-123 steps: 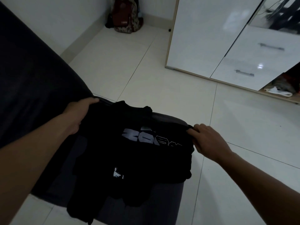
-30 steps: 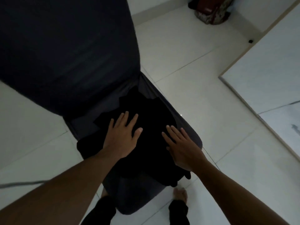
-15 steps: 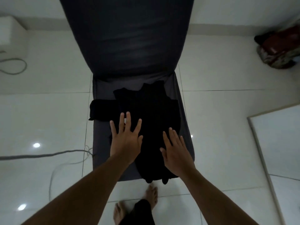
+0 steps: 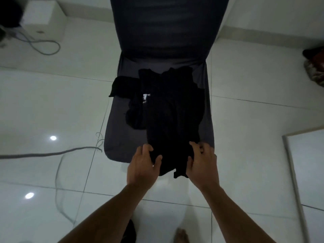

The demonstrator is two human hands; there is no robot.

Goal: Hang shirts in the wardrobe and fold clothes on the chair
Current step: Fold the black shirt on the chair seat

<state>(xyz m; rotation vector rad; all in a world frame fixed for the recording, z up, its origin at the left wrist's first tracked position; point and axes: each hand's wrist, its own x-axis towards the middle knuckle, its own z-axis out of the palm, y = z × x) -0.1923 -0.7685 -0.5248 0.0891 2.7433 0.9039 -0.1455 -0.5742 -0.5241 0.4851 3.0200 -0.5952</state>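
Observation:
A black shirt (image 4: 168, 109) lies lengthwise on the seat of a dark grey covered chair (image 4: 119, 142), its near end hanging over the front edge. A small white print shows on its left side. My left hand (image 4: 143, 163) grips the shirt's near left corner, thumb on top. My right hand (image 4: 201, 160) grips the near right corner in the same way. One black sleeve sticks out over the seat's left edge.
The chair's tall backrest (image 4: 166, 23) rises at the top. Grey cables (image 4: 52, 153) trail over the white tiled floor on the left, by a white box (image 4: 43, 13). A wardrobe panel (image 4: 308, 165) stands at right, a bag (image 4: 315, 67) at far right.
Half a second ago both hands lay flat on the shirt. They have slid back to its near edge and curled round the fabric there.

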